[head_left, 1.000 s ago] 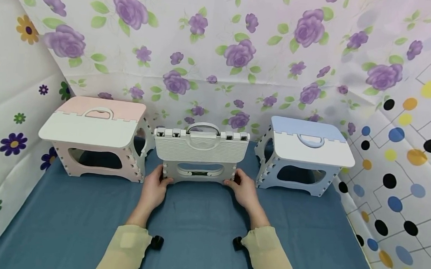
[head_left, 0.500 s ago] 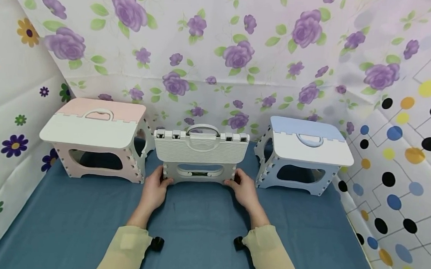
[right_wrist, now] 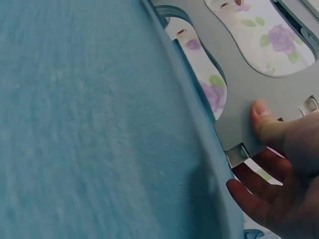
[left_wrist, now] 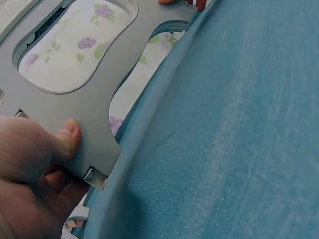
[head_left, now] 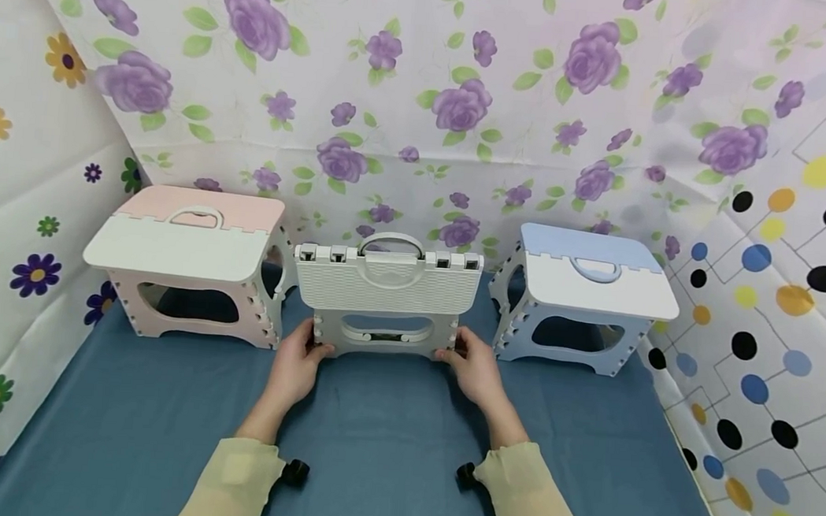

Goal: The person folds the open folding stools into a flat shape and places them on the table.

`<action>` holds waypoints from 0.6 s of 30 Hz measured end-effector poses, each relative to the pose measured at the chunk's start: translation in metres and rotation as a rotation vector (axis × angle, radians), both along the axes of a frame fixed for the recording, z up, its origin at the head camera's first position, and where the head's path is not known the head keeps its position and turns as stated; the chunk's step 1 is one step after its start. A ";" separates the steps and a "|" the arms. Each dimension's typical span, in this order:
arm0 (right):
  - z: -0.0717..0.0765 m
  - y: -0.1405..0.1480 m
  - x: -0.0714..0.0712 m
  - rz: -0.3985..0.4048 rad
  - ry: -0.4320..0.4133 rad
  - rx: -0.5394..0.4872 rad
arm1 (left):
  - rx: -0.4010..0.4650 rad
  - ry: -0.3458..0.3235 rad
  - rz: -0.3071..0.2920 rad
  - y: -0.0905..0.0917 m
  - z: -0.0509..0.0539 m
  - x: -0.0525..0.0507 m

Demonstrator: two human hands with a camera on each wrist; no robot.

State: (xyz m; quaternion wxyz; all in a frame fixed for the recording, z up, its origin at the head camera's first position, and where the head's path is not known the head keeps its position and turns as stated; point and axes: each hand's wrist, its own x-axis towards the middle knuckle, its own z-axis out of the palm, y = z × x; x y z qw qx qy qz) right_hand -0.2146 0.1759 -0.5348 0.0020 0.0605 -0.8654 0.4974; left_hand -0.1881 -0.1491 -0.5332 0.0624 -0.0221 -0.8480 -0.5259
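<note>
A grey-white folding stool (head_left: 386, 288) stands in the middle, its handle on top and the ribbed panel facing me; it looks folded nearly flat. My left hand (head_left: 298, 359) holds the lower left corner of its leg panel. In the left wrist view, the left thumb (left_wrist: 69, 137) presses the panel's face while the other fingers go behind the edge. The lower right corner is in my right hand (head_left: 475, 370). Its thumb (right_wrist: 263, 117) lies on the front face in the right wrist view, with the other fingers behind and below, partly hidden.
A pink and white folding stool (head_left: 179, 244) stands unfolded at left, a blue and white one (head_left: 597, 273) at right. Blue cloth (head_left: 388, 438) covers the surface. A floral sheet (head_left: 407, 116) hangs behind, with patterned sheets on both sides.
The middle stool has come very slightly towards me, and its right side a little to the right with my right hand. Both hands keep their hold. The head view has shifted slightly.
</note>
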 end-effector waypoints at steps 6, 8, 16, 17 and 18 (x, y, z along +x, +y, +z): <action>0.005 0.004 0.009 0.035 0.023 -0.029 | 0.013 0.008 -0.037 -0.004 0.009 0.008; 0.006 0.005 0.012 0.048 0.031 -0.038 | 0.006 0.024 -0.054 -0.006 0.013 0.012; 0.015 0.006 0.025 0.100 0.006 -0.079 | 0.016 0.040 -0.112 -0.015 0.032 0.027; 0.017 0.006 0.026 0.105 -0.003 -0.085 | 0.026 0.029 -0.116 -0.016 0.034 0.028; 0.021 0.005 0.028 0.109 -0.012 -0.089 | 0.038 0.018 -0.118 -0.017 0.036 0.029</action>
